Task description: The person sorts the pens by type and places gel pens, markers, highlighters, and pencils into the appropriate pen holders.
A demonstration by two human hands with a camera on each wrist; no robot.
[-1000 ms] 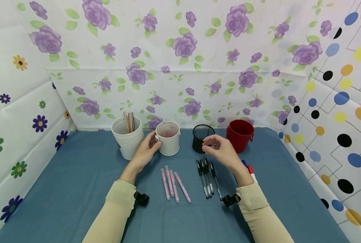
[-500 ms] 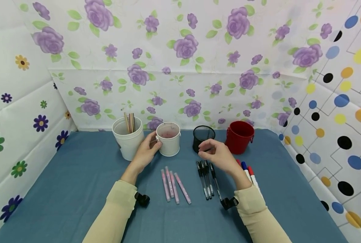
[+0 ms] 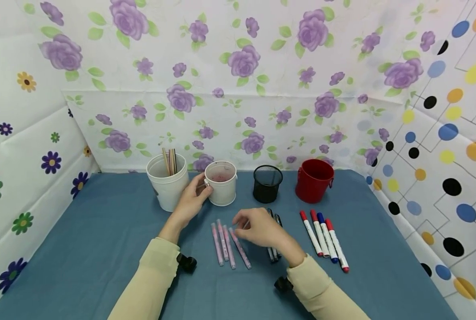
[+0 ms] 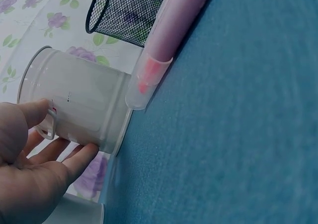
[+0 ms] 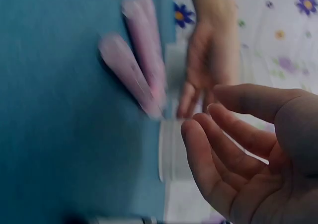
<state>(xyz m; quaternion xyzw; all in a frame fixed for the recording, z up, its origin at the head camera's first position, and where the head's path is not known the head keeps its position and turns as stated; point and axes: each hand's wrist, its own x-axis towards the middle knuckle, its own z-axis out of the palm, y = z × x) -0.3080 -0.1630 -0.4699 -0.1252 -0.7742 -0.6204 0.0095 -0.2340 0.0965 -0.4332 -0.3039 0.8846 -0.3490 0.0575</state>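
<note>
My left hand (image 3: 190, 198) holds the left side of a small white bucket (image 3: 224, 192), which stands upright. In the left wrist view the thumb lies by the bucket's handle loop (image 4: 52, 123) and the fingers touch its side. Over the table, my right hand (image 3: 258, 226) hovers by the upper end of the pink highlighters (image 3: 216, 246), its fingers loosely bent with nothing between them. Several of these capped highlighters lie in a loose row. Black pens (image 3: 273, 254) lie partly hidden under the right hand.
Left of the small bucket stands a larger white bucket (image 3: 167, 193) with thin sticks (image 3: 169, 162) in it. A black mesh cup (image 3: 266, 191) and a red bucket (image 3: 313, 189) stand to the right. Red and blue capped markers (image 3: 322, 238) lie in front of the red bucket.
My right hand has moved from in front of the black mesh cup, left and toward me, to the pink highlighters. The left hand stays at the small white bucket.
</note>
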